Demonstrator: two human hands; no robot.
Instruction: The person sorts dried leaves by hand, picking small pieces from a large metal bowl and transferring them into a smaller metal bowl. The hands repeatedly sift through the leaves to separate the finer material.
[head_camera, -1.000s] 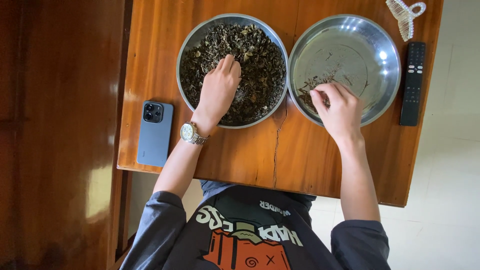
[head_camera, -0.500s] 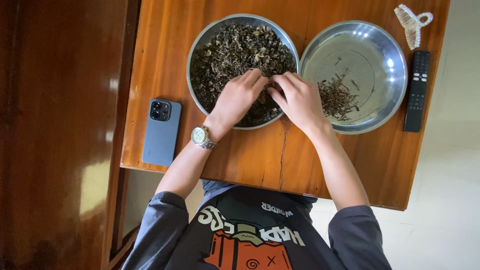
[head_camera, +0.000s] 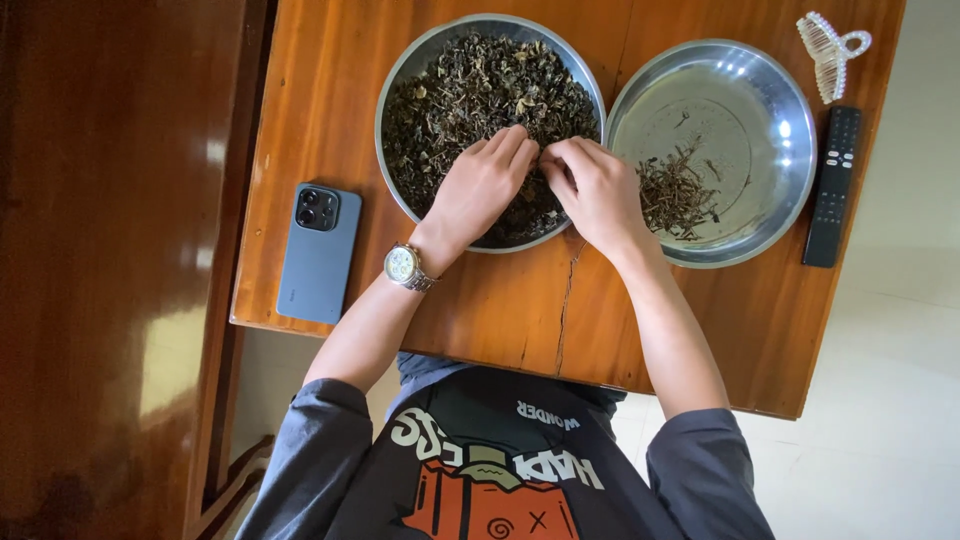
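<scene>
A steel bowl (head_camera: 400, 80) full of dark dried leaves (head_camera: 460, 90) stands on the wooden table (head_camera: 320, 90). My left hand (head_camera: 480, 185), with a wristwatch (head_camera: 405, 266) on its wrist, rests in the leaves, fingers curled. My right hand (head_camera: 595, 190) meets it at the bowl's right rim, fingertips pinched together on a bit of dried leaf between both hands. To the right a second steel bowl (head_camera: 770, 110) holds a small heap of dry stems (head_camera: 675, 195).
A blue-grey phone (head_camera: 318, 255) lies face down at the table's left edge. A black remote (head_camera: 832, 185) and a pale hair claw clip (head_camera: 830, 50) lie at the right edge. Dark wooden furniture (head_camera: 100, 270) stands to the left; pale floor is on the right.
My right hand left the right bowl and came over to the full bowl. It now meets my left hand there, and a small heap of stems lies in the right bowl.
</scene>
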